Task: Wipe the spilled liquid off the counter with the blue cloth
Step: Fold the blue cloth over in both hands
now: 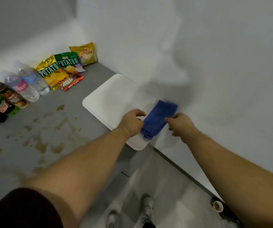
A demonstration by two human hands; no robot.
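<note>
On white plastic tray (109, 97): folded blue cloth (159, 116), soft, light. Your left hand (132, 122) and right hand (181, 124) flank it, half-open, empty; pinch its edges.

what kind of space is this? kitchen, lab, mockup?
Probably a staged mockup of a pantry counter, not a real kitchen: bare white walls, a plain grey counter with snack bags and drink bottles lined up, no sink or appliances in view.

Bottles (25, 84) and snack bags (63, 69) are crowding the counter's (86, 89) far left; the spill (42, 139) is lying unobstructed on the near left.
</note>
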